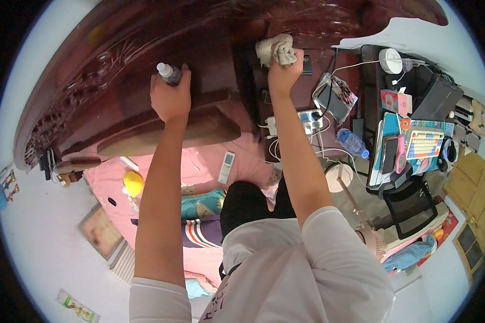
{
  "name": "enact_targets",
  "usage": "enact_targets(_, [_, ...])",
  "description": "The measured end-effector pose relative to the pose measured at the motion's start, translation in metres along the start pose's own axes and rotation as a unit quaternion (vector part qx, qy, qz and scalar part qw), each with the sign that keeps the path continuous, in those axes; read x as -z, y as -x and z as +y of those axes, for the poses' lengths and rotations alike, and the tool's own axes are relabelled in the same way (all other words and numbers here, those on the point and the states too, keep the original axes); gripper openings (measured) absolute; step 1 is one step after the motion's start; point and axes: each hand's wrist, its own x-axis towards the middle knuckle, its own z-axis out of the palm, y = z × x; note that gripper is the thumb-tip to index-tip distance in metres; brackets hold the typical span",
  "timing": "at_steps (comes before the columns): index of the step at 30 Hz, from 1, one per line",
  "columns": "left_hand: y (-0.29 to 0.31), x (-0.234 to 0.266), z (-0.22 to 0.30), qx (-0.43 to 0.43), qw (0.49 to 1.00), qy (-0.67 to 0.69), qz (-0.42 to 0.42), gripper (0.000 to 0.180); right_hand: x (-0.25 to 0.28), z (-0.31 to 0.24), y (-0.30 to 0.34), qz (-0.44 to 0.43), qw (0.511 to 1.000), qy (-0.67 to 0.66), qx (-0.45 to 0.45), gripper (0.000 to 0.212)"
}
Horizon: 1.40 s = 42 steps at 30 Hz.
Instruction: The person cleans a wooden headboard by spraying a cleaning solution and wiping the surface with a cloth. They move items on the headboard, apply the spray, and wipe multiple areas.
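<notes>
My left hand (pixel 170 100) is closed around a small clear bottle (pixel 170 76) with a white top, held in front of the dark reddish-brown wooden headboard (pixel 210 62). Bunched in my right hand (pixel 285 75) is a beige cloth (pixel 276 49), up against the wood to the right of the headboard's flat panel. Whether the cloth presses on the surface I cannot tell. The fingers of that hand are partly hidden by the cloth's folds.
A power strip (pixel 307 121) with white cables lies below my right forearm, near a plastic water bottle (pixel 352 143). Farther right, a desk holds a keyboard (pixel 424 144) and a black laptop (pixel 437 97). A white remote (pixel 227 167) and yellow toy (pixel 133 183) rest on the pink bed (pixel 253 153).
</notes>
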Motion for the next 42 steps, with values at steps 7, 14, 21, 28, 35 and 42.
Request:
enact_targets(7, [-0.003,-0.008,-0.006,-0.014,1.000,0.008,0.014,0.046,-0.005,0.048,0.004,0.019,0.996,0.004,-0.092,0.019])
enact_targets(14, [-0.001,-0.004,-0.010,0.008,1.000,0.002,0.015,0.047,-0.020,-0.008,0.012,0.042,0.989,-0.082,-0.120,0.020])
enact_targets(21, [-0.002,-0.005,-0.007,0.010,1.000,0.019,-0.005,0.046,-0.015,-0.049,0.005,0.018,0.985,-0.149,-0.086,0.029])
enact_targets(28, [-0.002,-0.004,-0.002,-0.013,1.000,0.028,0.007,0.044,-0.018,-0.017,0.007,0.044,0.987,-0.120,-0.102,0.030])
enact_targets(35, [-0.003,-0.007,-0.010,-0.009,1.000,0.026,0.011,0.045,-0.023,0.015,0.013,0.052,0.963,-0.187,-0.188,0.028])
enact_targets(42, [-0.003,-0.004,0.003,0.002,1.000,0.019,-0.009,0.047,-0.023,0.071,0.012,0.078,0.962,-0.157,-0.207,0.025])
